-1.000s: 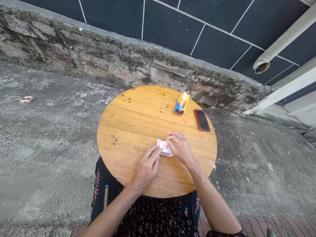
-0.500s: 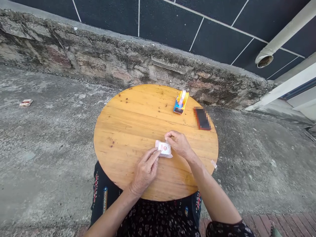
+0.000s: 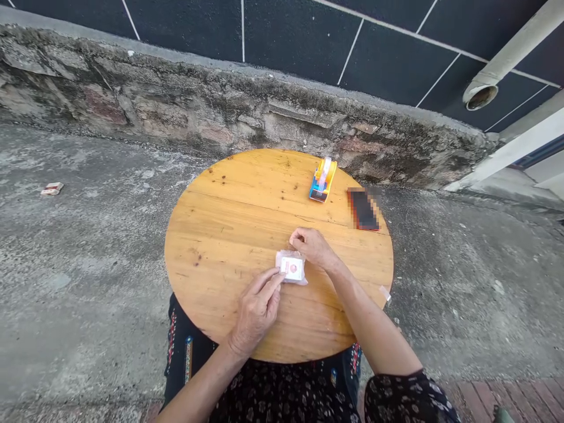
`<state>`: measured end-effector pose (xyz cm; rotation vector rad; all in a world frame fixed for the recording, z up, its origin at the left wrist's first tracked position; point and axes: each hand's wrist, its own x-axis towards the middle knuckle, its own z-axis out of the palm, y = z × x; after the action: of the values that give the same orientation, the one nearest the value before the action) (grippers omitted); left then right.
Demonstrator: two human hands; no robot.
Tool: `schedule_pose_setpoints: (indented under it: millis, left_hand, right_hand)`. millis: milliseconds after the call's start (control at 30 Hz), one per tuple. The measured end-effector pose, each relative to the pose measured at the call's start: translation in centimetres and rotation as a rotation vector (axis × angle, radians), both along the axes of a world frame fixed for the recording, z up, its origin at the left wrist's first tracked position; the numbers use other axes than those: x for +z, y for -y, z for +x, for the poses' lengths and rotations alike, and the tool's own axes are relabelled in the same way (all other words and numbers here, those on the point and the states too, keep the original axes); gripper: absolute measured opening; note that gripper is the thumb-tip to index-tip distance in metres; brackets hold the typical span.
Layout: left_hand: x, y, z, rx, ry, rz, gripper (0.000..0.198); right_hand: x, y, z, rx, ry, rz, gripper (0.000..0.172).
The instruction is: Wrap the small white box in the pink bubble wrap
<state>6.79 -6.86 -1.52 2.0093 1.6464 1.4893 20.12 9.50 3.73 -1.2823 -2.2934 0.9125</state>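
A small packet (image 3: 291,268) in clear wrap, white with a red mark on its face, is seen lying flat on the round wooden counter (image 3: 229,223), a little toward the near edge and right of the middle. It is pinned at its near-left corner by the left hand (image 3: 257,308), whose extended fingers (image 3: 272,279) are laid on that corner (no grip is closed around anything; the packet is only pressed down). The packet's far-right edge is met by the right hand (image 3: 312,247), whose fingers (image 3: 296,237) are curled in together at the wrap's upper corner; whether the wrap is actually pinched between them cannot be told from this view.

Near the far edge of the counter a tape dispenser (image 3: 323,180) in orange and blue is set, with a roll of clear tape mounted in it. Just to its right, at the far-right edge, a dark phone (image 3: 363,209) with a red rim is laid flat (its face is blurred out). A short strip of tape (image 3: 385,293) is seen stuck to the counter's right edge, hanging off it.

The counter is stood on rough concrete ground (image 3: 88,264) before a weathered stone kerb (image 3: 176,106). A small flattened carton (image 3: 52,188) is seen on the ground, well apart to the left.
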Motion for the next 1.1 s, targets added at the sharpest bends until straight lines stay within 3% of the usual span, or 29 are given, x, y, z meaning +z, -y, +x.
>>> schedule_pose_setpoints:
  millis: [333,800,1100]
  left_hand:
    - [0.3,0.3,0.2,-0.005,0.006,0.030,0.034]
    - [1.5,0.5,1.0,0.022,0.118,-0.052,0.016]
    - [1.6,2.7,1.2,-0.009,0.168,-0.101,0.009]
  right_hand:
    - [0.4,-1.4,0.5,-0.039,0.002,-0.025,0.015]
    - [0.2,-2.2,-0.2,-0.020,0.080,-0.009,0.014]
    - [1.8,-1.0,0.9,0.006,-0.036,-0.009,0.014]
